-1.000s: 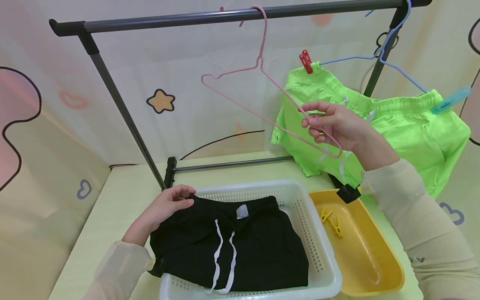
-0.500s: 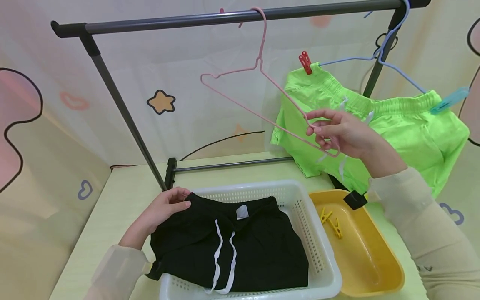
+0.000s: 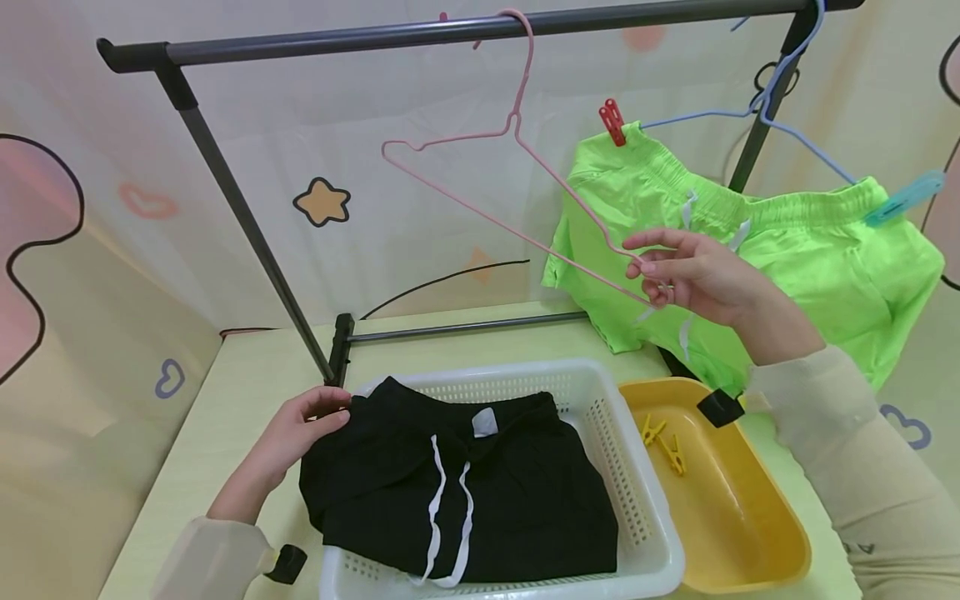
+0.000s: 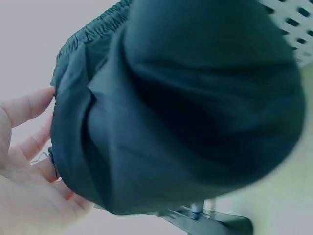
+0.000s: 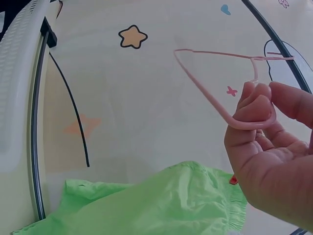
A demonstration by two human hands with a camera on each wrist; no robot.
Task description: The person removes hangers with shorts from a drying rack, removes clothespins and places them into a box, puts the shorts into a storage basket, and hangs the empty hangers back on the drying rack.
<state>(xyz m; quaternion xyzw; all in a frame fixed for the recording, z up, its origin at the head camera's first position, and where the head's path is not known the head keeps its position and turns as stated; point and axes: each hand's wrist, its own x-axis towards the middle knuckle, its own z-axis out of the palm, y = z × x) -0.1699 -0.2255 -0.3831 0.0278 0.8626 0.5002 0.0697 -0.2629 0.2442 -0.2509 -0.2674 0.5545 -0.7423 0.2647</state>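
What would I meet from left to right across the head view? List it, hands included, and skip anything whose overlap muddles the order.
Left hand → black garment → right hand → teal clothespin.

A smooth, pale cream wall covering (image 3: 420, 217) stands at the back, with a plump orange star (image 3: 321, 202) outlined in black. A faint orange four-pointed star (image 3: 480, 265) is lower down. The cream left wall (image 3: 97, 325) has a big pink blob (image 3: 37, 200) with a thick black edge and a little purple-blue heart outline (image 3: 169, 379). A flat, pale yellow-green table (image 3: 210, 417) meets the walls. On it stands a dark grey metal rack (image 3: 337, 42) with one long top bar and slanting legs. The light is soft and bright.
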